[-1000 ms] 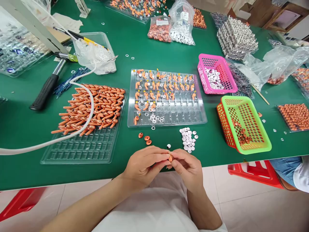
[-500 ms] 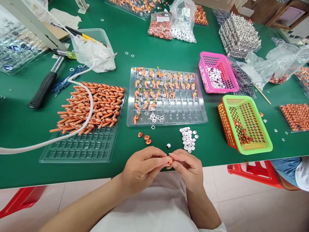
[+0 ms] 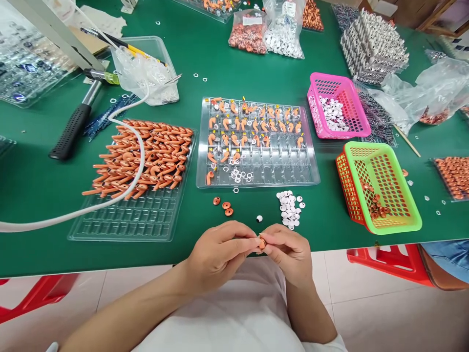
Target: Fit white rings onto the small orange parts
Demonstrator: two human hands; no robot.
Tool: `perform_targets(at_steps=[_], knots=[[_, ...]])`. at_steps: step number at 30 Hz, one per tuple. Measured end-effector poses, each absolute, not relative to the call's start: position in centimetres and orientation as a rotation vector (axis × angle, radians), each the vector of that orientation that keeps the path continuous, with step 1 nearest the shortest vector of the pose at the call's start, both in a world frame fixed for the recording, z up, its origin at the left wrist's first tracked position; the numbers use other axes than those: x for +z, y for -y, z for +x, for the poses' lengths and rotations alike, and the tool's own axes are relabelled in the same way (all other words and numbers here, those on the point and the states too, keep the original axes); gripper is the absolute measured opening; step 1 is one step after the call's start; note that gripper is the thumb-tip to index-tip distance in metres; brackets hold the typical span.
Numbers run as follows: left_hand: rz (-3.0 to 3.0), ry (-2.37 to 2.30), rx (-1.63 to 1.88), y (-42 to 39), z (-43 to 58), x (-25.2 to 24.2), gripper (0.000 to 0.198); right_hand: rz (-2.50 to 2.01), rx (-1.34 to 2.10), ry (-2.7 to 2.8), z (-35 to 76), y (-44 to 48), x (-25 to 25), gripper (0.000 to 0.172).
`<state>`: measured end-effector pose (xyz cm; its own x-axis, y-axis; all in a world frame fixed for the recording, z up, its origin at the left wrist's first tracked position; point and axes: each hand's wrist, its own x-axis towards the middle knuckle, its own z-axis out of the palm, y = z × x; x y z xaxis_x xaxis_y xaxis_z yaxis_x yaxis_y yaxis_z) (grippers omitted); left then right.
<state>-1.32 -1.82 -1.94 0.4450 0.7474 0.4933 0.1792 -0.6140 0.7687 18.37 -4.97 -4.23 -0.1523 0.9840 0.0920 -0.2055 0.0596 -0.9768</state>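
Observation:
At the table's front edge, my left hand (image 3: 222, 249) and my right hand (image 3: 287, 252) meet fingertip to fingertip. Both pinch one small copper-orange earbud shell piece (image 3: 262, 243); fingers cover much of it. Just beyond my hands lie a few round copper-orange caps (image 3: 226, 205), a single white cap with a dark edge (image 3: 259, 218) and a cluster of white round caps (image 3: 289, 211). Behind these sits a clear compartment tray (image 3: 286, 168) carrying orange curved parts with yellow ends (image 3: 254, 124) and loose white rings (image 3: 240, 175).
Copper-orange stemmed earbud shells (image 3: 154, 151) are piled on another clear tray (image 3: 128, 222) at left, crossed by a white cable (image 3: 142, 156). A hammer (image 3: 75, 122) lies beyond. To the right stand a pink basket (image 3: 364, 124) and a green basket (image 3: 415, 222).
The view has shifted slightly, so the table's things appear a little farther right. My hands keep the same pinch on the earbud shell piece, with barely any movement of the fingers.

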Motion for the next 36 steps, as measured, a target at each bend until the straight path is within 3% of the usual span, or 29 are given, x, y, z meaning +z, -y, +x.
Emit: perform_targets(at_steps=[12, 24, 36], knots=[[2.009, -0.885, 1.182, 2.7, -1.2, -2.5, 0.026, -0.937, 1.224, 1.365, 18.1, 5.3, -3.9, 0.045], [2.056, -0.884, 1.249, 3.0, -1.0, -2.5, 0.029, -1.006, 1.182, 1.342, 17.7, 5.4, -3.8, 0.035], [2.088, -0.885, 1.235, 2.9, -1.0, -2.7, 0.025, -1.036, 1.034, 1.428, 17.4, 5.5, -4.1, 0.04]])
